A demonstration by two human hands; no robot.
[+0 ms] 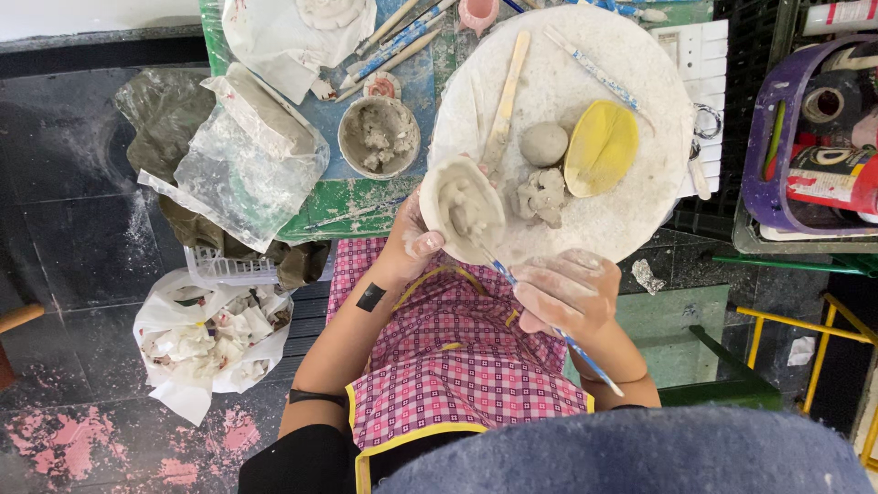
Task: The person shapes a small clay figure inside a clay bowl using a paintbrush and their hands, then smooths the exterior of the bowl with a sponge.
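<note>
The round board point(640, 183) is the reference. At its near edge, my left hand point(412, 242) cups the clay bowl point(461, 209), fingers closed around it. My right hand point(562, 293), right of the bowl, pinches a brush point(549, 320); its shaft runs diagonally, tip in the bowl.

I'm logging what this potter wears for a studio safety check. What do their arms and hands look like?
Both forearms are bare, with no gloves. The left hand and right hand are smeared with pale dried clay. The left forearm carries a small black rectangular patch and a thin dark band near the elbow.
</note>
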